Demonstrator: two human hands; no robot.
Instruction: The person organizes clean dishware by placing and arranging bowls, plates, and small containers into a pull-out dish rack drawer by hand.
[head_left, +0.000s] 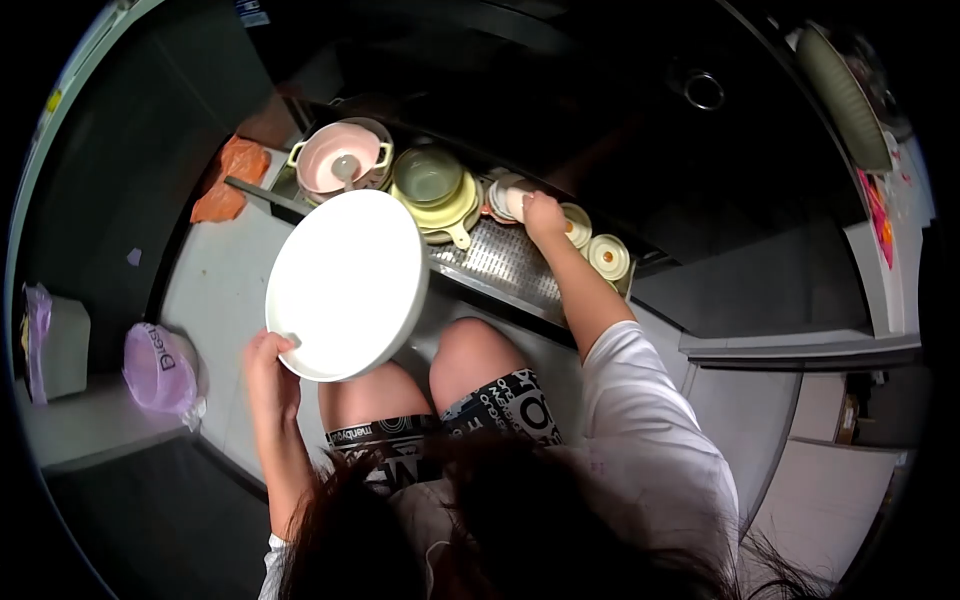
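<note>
My left hand (270,370) grips the lower left rim of a large white bowl (350,280), thumb on its inner side. The bowl is tilted above my knees, in front of the drawer's left part. My right hand (543,215) reaches into the pull-out drawer (500,260), its fingers closed on a small pale bowl (515,200) beside other small dishes (498,198). Left of these stand a green glass bowl (428,175) on yellow plates (445,215) and a pink two-handled pot (340,155) with a ladle inside. Lidded pots (607,257) sit right of my hand.
An orange plastic bag (240,165) lies by the drawer's left end. A purple-lined bin (160,370) and a white bin (65,345) are at the left. Dark cabinet fronts (560,90) rise behind the drawer. A wall or door frame (800,345) stands at the right.
</note>
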